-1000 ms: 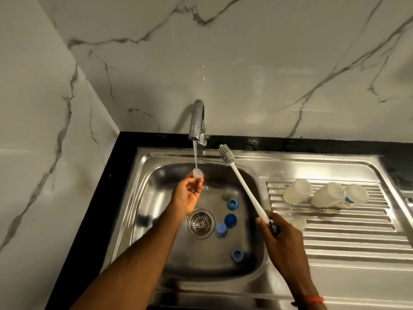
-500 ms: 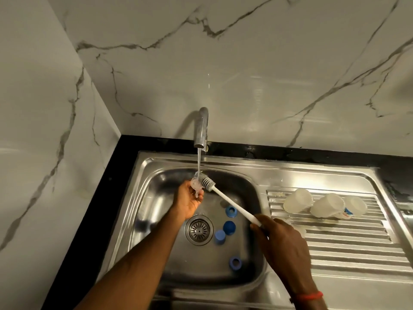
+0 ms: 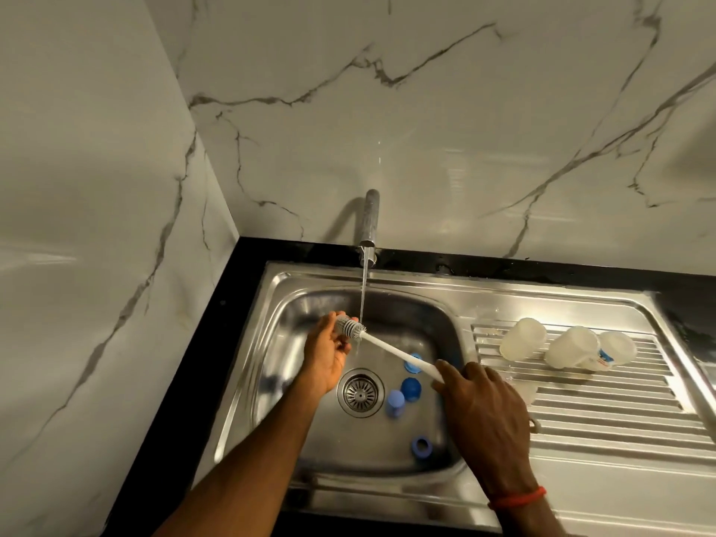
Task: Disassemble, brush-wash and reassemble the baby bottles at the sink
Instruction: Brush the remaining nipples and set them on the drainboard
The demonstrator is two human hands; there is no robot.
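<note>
My left hand [image 3: 324, 356] is under the running tap [image 3: 370, 222], fingers curled around a small clear bottle teat that the brush head mostly hides. My right hand [image 3: 478, 405] grips the white handle of the bottle brush [image 3: 391, 348], and its grey bristle head presses against the teat in my left fingers. Several blue caps and rings lie in the sink basin: one ring [image 3: 412, 362] behind the handle, two caps [image 3: 410, 388] [image 3: 395, 403] beside the drain, one ring [image 3: 421, 446] nearer me. Three clear bottle bodies [image 3: 523, 338] [image 3: 573, 346] [image 3: 616, 348] lie on the drainboard.
The steel sink [image 3: 279, 343] has a round drain [image 3: 360, 392] in the middle and a ribbed drainboard [image 3: 620, 412] on the right. A small clear part [image 3: 523, 389] lies on the drainboard by my right hand. Marble walls close the left and back sides.
The brush swung down from pointing up and its head moved left against the teat in my left hand. My right hand shifted towards the basin. The camera tilted upward.
</note>
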